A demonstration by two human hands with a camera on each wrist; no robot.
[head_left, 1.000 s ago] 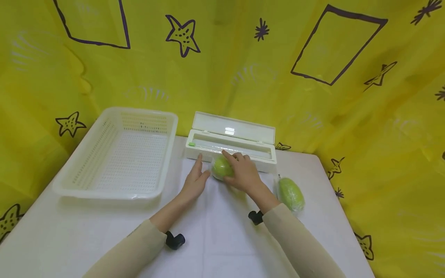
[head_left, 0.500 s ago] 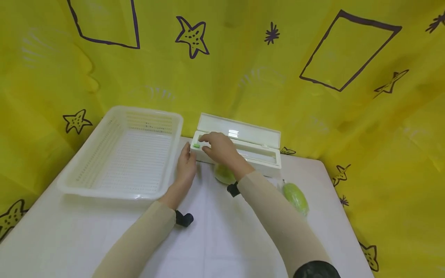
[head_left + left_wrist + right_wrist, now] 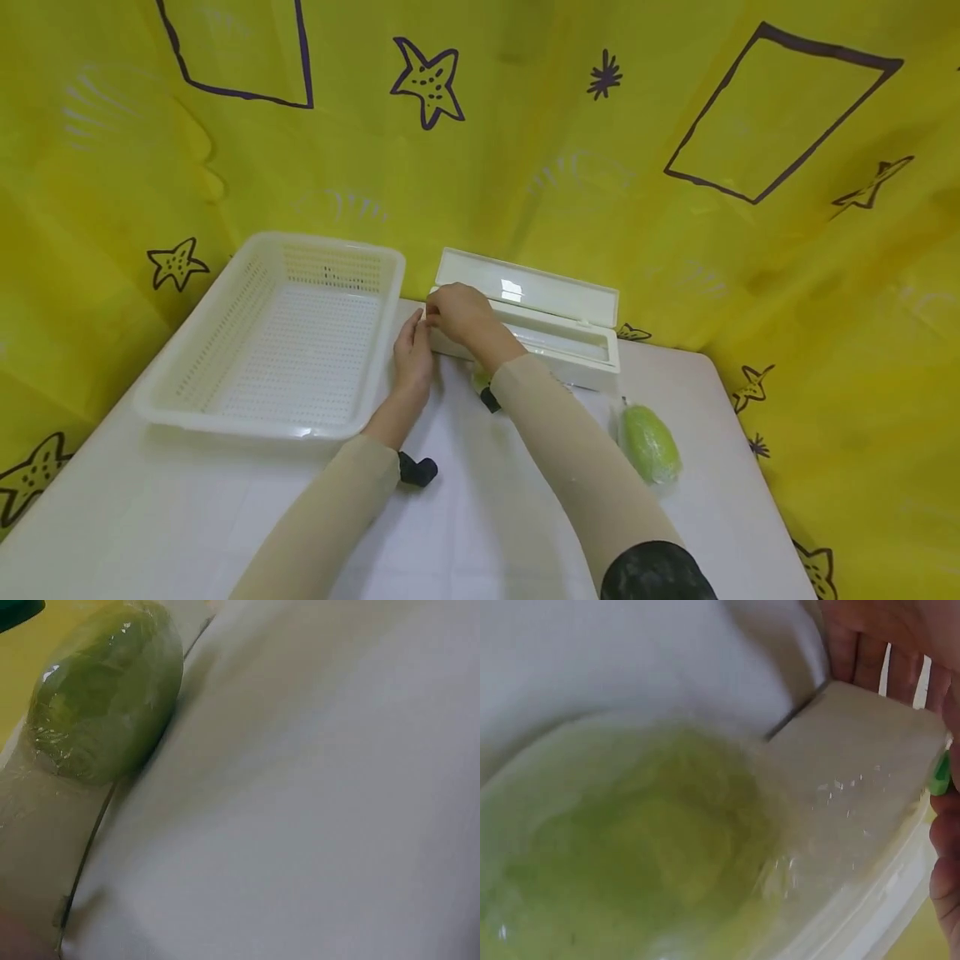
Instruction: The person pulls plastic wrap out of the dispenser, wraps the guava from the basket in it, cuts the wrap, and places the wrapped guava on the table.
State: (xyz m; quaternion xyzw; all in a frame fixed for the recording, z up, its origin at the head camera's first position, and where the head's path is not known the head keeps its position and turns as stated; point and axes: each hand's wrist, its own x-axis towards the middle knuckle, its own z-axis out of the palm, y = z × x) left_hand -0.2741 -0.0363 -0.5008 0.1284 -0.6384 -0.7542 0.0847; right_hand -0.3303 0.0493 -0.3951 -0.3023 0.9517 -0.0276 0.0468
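Observation:
A white cling film dispenser (image 3: pixel 588 362) stands at the back of the table with its lid raised and a film roll inside. My right hand (image 3: pixel 461 312) is at its left end, fingers curled, pinching the green slide cutter (image 3: pixel 940 776). The left hand (image 3: pixel 412 358) rests against that same end, its fingers fairly straight. Against the dispenser's front lies a green oval fruit (image 3: pixel 109 694) covered with clear film; my right forearm mostly hides it in the head view. Film stretches from the fruit to the dispenser.
A second film-wrapped green fruit (image 3: pixel 651 443) with a short stem lies to the right. On the left stands a white perforated plastic basket (image 3: pixel 397 275). Behind the white-covered table (image 3: pixel 360 533) hangs a yellow patterned curtain (image 3: pixel 525 125).
My right hand has left the fruit, moved up and left to the dispenser's end, and its fingers have closed on the cutter. The left hand has shifted against that end.

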